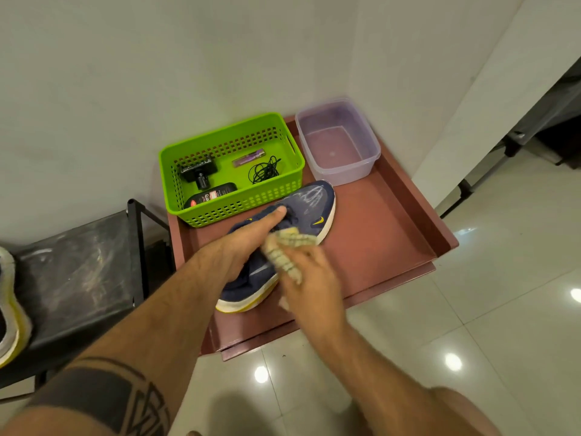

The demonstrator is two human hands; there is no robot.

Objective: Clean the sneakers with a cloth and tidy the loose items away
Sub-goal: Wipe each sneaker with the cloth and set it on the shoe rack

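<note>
Sneaker [309,212], navy with yellow-edged sole, lies on the red tray [386,234] beside the green basket [201,152]; left hand [248,247] steadies it, right hand [309,275] apparently clutching a cloth [284,250]. Wiping underway; next, the far toe.

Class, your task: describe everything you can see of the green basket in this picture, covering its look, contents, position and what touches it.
The green basket is a rectangular bin of bright, plastic-looking lattice with a solid rim. It sits upright at the back left of the reddish tray, close to the wall. Inside lie a black clamp-like gadget, a purple lighter, a coiled black cord and a black tin. The clear tub stands beside it on the right; the navy sneaker lies against its front.
</note>
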